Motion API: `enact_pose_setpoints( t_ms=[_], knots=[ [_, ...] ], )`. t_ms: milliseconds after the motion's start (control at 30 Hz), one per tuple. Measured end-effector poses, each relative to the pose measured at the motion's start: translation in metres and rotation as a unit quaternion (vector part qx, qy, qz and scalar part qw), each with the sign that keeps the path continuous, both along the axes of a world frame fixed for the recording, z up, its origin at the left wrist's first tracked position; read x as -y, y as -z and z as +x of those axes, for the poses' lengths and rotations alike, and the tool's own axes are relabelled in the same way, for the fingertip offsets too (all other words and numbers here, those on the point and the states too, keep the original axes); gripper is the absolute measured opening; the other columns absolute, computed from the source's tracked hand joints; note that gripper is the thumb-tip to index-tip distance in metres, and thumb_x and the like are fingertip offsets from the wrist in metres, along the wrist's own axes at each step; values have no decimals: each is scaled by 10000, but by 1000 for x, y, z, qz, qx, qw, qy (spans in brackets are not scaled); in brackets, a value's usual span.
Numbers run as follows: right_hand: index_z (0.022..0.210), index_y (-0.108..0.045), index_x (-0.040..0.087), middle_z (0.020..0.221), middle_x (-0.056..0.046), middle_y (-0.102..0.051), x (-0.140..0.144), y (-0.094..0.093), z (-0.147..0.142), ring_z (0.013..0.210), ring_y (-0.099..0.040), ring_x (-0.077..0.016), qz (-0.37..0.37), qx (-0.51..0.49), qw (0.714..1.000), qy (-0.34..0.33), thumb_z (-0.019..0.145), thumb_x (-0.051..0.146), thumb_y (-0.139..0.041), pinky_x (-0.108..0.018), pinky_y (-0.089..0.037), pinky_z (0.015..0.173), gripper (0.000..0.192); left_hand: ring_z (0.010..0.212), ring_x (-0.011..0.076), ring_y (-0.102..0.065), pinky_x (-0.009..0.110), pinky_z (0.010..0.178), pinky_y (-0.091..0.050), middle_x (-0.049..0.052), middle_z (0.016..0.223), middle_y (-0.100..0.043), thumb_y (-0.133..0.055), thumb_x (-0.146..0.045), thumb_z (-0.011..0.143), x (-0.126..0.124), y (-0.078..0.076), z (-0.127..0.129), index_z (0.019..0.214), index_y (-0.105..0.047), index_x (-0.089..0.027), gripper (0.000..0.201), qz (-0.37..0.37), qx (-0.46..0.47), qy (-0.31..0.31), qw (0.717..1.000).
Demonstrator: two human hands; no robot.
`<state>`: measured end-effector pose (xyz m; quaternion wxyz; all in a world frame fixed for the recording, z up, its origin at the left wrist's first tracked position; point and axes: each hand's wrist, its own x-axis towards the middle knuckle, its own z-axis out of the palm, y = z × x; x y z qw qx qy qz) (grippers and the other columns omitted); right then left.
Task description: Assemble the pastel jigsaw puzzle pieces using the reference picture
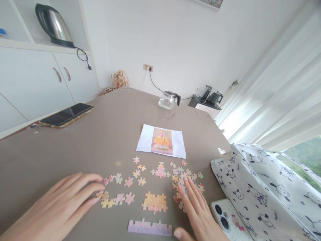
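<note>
My left hand (72, 197) rests on the table with fingers stretched out, its fingertips beside several loose jigsaw puzzle pieces (107, 203). Fingers apart, my right hand (197, 207) lies over a cluster of loose puzzle pieces (187, 174) and covers some of them. Between the hands sits a joined orange block of pieces (154, 202). Nearer to me is a joined purple strip (149, 227). A small pink joined section (160, 170) lies farther up, below a paper sheet (142, 140) with a printed picture of an orange character.
A glass pot (167, 100) of clear liquid stands toward the back of the table (112, 134). At the left lies a large phone (67, 114). A patterned white bag (265, 187) and another phone (230, 219) are close to my right hand. A kettle (59, 26) stands on a shelf.
</note>
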<state>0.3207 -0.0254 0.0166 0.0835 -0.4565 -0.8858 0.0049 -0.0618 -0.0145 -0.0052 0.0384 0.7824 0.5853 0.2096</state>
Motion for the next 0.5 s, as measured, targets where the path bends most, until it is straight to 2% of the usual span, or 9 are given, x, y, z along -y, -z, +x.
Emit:
enact_pose_setpoints(
  t_ms=[200, 500],
  knots=[
    [1559, 79, 257, 1622, -87, -90, 2, 0, 0, 1448, -250, -363, -6, -8, 1000, 5, 969, 538, -483, -496, -371, 1117, 862, 1040, 224, -616, 376, 905, -420, -46, 1098, -659, -418, -458, 929, -2, 7, -9, 920, -649, -382, 244, -45, -11, 10, 999],
    [1560, 53, 282, 1620, -70, -139, 2, 1, 3, 1444, -266, -363, -18, -19, 1000, 13, 960, 530, -508, -495, -381, 1112, 858, 1057, 231, -591, 367, 913, -413, -26, 1081, -643, -403, -480, 923, -1, 3, -6, 836, -582, -337, 245, -66, 10, -15, 998]
  ],
)
